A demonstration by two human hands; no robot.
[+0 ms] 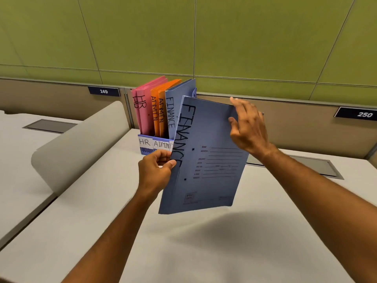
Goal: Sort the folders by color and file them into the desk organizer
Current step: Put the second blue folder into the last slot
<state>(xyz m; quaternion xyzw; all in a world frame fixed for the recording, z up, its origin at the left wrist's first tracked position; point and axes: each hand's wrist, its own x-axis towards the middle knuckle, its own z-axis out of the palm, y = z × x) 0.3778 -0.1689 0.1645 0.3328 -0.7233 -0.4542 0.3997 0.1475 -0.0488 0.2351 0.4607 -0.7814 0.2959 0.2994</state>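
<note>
While the left hand (156,170) pinches the spine edge of a blue folder (206,158) marked FINANCE, the right hand (247,127) rests on its top right corner with fingers loosely spread and the thumb on the front. This folder hangs in the air in the middle of the frame, tilted, just in front of the desk organizer (152,147). Two pink folders (142,111), two orange folders (158,113) and one more blue one (173,107) already stand inside, each by its label. It looks like the last folder. Next, I think, it should be stood up straight, lifted over the organizer's right end, and slid down beside the other blue one.
</note>
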